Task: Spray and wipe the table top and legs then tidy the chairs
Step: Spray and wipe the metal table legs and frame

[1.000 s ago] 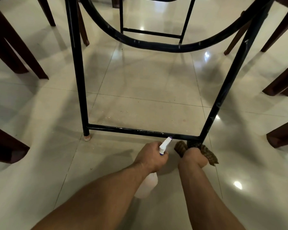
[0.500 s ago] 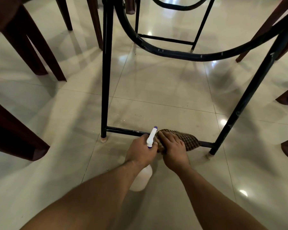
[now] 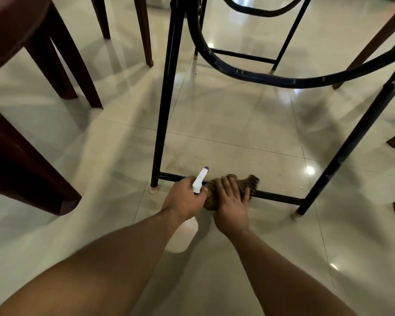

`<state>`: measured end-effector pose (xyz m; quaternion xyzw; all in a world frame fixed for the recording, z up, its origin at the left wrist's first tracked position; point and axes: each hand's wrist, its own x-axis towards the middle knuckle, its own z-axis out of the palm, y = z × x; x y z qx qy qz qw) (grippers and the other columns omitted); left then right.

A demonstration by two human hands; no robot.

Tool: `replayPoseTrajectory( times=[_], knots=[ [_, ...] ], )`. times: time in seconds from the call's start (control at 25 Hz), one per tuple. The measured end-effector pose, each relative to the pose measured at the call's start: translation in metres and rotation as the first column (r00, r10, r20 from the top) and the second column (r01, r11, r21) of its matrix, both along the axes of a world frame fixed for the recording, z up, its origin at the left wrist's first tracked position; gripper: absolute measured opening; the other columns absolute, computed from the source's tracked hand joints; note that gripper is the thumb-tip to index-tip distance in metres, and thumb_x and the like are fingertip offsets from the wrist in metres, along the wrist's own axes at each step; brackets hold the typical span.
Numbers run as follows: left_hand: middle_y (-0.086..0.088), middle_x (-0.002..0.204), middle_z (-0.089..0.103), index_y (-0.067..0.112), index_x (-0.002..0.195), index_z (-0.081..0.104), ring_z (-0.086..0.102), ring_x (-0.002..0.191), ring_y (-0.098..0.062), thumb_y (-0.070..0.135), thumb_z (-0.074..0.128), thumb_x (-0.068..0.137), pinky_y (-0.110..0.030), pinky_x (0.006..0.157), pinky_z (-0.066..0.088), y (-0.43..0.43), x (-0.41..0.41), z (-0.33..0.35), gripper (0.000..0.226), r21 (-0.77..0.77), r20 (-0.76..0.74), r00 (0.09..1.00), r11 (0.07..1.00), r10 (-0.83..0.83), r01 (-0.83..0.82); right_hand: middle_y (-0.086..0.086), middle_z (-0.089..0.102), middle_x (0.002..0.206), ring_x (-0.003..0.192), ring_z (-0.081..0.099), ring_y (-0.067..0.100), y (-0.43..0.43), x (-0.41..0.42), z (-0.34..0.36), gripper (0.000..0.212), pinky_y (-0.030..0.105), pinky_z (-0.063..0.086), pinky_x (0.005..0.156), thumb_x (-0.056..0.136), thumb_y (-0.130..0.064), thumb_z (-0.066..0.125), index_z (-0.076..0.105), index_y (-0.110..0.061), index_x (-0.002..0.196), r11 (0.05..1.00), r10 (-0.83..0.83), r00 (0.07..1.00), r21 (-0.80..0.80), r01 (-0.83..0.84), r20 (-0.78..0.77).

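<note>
Table legs in black metal fill the middle of the frame, joined low down by a thin crossbar that runs just above the floor at lower centre. Right on that bar sits the action: the right hand lies over a brown checked cloth, fingers draped across the top and thumb tucked round the far side, clamping the cloth against the bar. Touching it on the left, the left hand is wrapped tight around the neck of a spray bottle, white nozzle with a purple tip poking up and away, pale body hanging below the wrist. A curved black brace sweeps across the upper right. Dark wooden chairs crowd the left edge, with more legs at the right edge. Pale crumbs speckle the glossy tiles just beyond the bar.
</note>
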<state>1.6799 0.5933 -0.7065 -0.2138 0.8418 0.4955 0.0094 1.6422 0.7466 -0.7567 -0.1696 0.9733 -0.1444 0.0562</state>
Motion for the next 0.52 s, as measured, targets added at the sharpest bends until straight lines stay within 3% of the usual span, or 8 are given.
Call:
replayPoseTrajectory(
  times=[0.08, 0.12, 0.2, 0.24, 0.32, 0.4, 0.52],
  knots=[
    [0.007, 0.058, 0.055, 0.026, 0.066, 0.05, 0.066, 0.063, -0.03, 0.025, 0.061, 0.089, -0.051, 0.068, 0.061, -0.011, 0.0, 0.005, 0.025, -0.028, -0.002, 1.0, 0.999, -0.016, 0.016, -0.006, 0.02, 0.165, 0.154, 0.008, 0.015, 0.013, -0.001, 0.002, 0.087, 0.048, -0.003, 0.122, 0.077, -0.013, 0.05, 0.024, -0.03, 0.158, 0.98, 0.193, 0.981, 0.05, -0.191, -0.035],
    [0.008, 0.058, 0.054, 0.026, 0.067, 0.05, 0.067, 0.064, -0.031, 0.027, 0.06, 0.088, -0.05, 0.069, 0.061, -0.018, 0.001, 0.007, 0.024, -0.029, -0.001, 1.0, 1.0, -0.007, 0.007, -0.006, 0.02, 0.165, 0.153, 0.008, 0.015, 0.03, -0.009, 0.001, 0.088, 0.045, -0.001, 0.123, 0.077, -0.011, 0.053, 0.023, -0.032, 0.157, 0.985, 0.154, 0.987, 0.082, -0.15, -0.053],
    [0.009, 0.055, 0.052, 0.024, 0.068, 0.05, 0.066, 0.063, -0.031, 0.032, 0.058, 0.084, -0.05, 0.067, 0.062, -0.029, 0.002, 0.009, 0.02, -0.002, -0.001, 1.0, 1.0, 0.013, -0.013, -0.004, 0.014, 0.165, 0.153, 0.003, 0.016, 0.069, -0.021, 0.005, 0.087, 0.047, 0.003, 0.122, 0.079, -0.01, 0.057, 0.02, -0.032, 0.156, 0.969, -0.158, 0.987, 0.187, 0.159, -0.024],
    [0.01, 0.054, 0.05, 0.023, 0.068, 0.05, 0.063, 0.06, -0.03, 0.034, 0.057, 0.082, -0.051, 0.067, 0.062, -0.037, 0.003, 0.01, 0.019, 0.006, -0.013, 1.0, 1.0, 0.018, -0.018, -0.002, 0.013, 0.164, 0.152, 0.001, 0.018, 0.082, -0.023, 0.009, 0.084, 0.05, 0.009, 0.121, 0.082, -0.012, 0.057, 0.018, -0.029, 0.155, 0.921, -0.33, 0.944, 0.222, 0.32, 0.007],
    [0.01, 0.054, 0.048, 0.021, 0.068, 0.047, 0.055, 0.057, -0.027, 0.033, 0.056, 0.081, -0.053, 0.064, 0.061, -0.056, 0.006, 0.011, 0.02, 0.009, -0.049, 0.999, 1.0, 0.021, -0.02, 0.004, 0.018, 0.16, 0.15, 0.003, 0.026, 0.074, -0.023, 0.017, 0.077, 0.054, 0.025, 0.116, 0.086, -0.016, 0.056, 0.019, -0.019, 0.153, 0.852, -0.478, 0.877, 0.269, 0.45, 0.048],
    [0.009, 0.056, 0.05, 0.021, 0.067, 0.046, 0.06, 0.059, -0.031, 0.031, 0.056, 0.082, -0.052, 0.063, 0.06, -0.078, 0.01, 0.012, 0.02, 0.005, -0.061, 0.997, 0.999, 0.038, -0.038, 0.013, 0.027, 0.155, 0.146, 0.013, 0.035, 0.024, -0.016, 0.017, 0.067, 0.053, 0.036, 0.109, 0.091, -0.014, 0.049, 0.021, -0.01, 0.152, 0.871, -0.407, 0.914, 0.297, 0.39, -0.008],
    [0.006, 0.06, 0.055, 0.024, 0.066, 0.047, 0.067, 0.065, -0.035, 0.033, 0.054, 0.081, -0.05, 0.064, 0.06, -0.107, 0.022, 0.015, 0.019, -0.01, -0.053, 0.996, 0.997, 0.077, -0.078, 0.023, 0.038, 0.147, 0.14, 0.026, 0.042, -0.079, 0.003, 0.012, 0.059, 0.048, 0.048, 0.097, 0.096, -0.012, 0.042, 0.024, 0.001, 0.151, 0.943, -0.147, 0.988, 0.297, 0.151, -0.035]
  ],
)
